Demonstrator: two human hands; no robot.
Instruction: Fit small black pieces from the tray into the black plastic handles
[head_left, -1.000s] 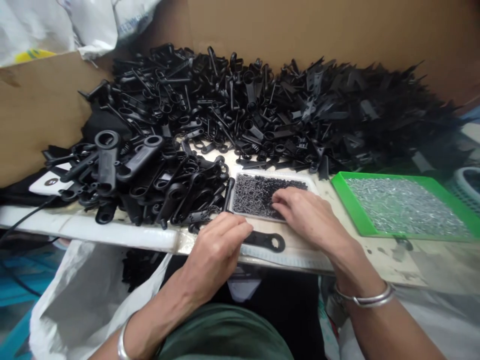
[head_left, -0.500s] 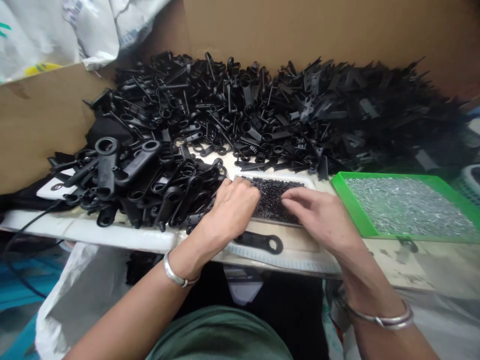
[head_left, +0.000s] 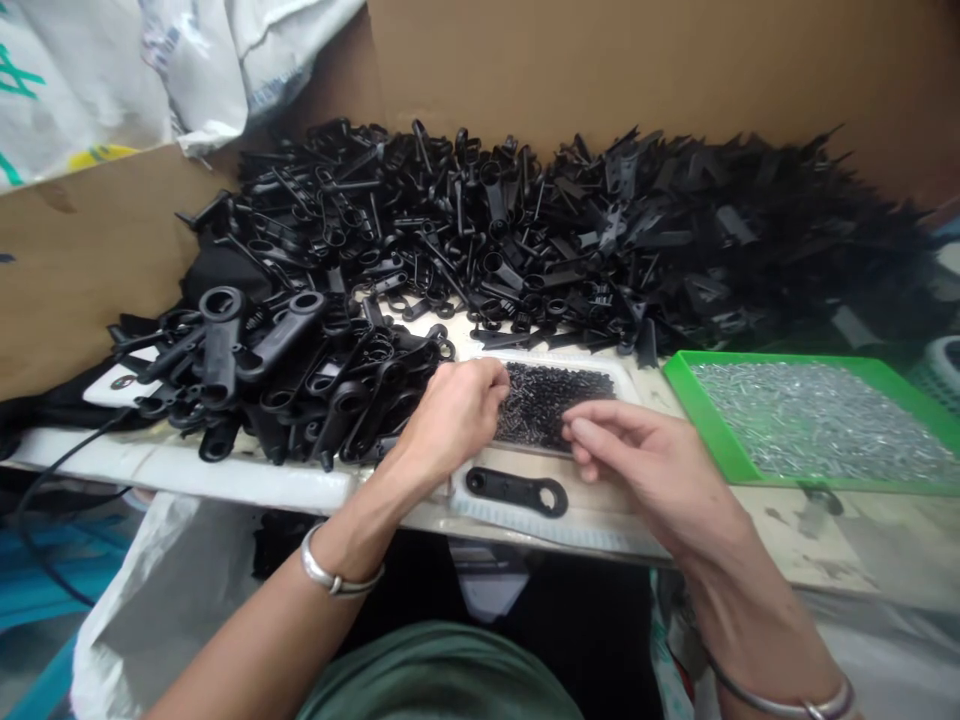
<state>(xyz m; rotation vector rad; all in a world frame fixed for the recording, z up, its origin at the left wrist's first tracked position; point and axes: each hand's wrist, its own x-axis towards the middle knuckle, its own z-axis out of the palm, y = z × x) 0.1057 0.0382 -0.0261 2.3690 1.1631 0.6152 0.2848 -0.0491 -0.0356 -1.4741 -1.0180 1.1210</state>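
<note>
A shallow white tray [head_left: 624, 372] filled with small black pieces [head_left: 555, 395] lies between my hands. My left hand [head_left: 459, 408] is at the tray's left side, its fingers curled together; whatever may be between them is hidden. At the right part of the tray, my right hand [head_left: 646, 452] has thumb and fingertips pressed together, and anything in that pinch is too small to make out. One flat black plastic arm [head_left: 514, 490] with a round hole at its right end rests on the table edge in front of the tray, apart from both hands.
A green tray [head_left: 701, 420] of small silvery metal pins stands at the right. Black plastic arms [head_left: 277, 370] are heaped at the left. A larger pile of black parts [head_left: 495, 220] fills the back against the cardboard wall [head_left: 600, 70]. A white bag [head_left: 142, 600] hangs below the table.
My left hand has shifted slightly left, uncovering the left end of the single black arm. My right hand stays by the tray, a little lower. The view has tilted slightly.
</note>
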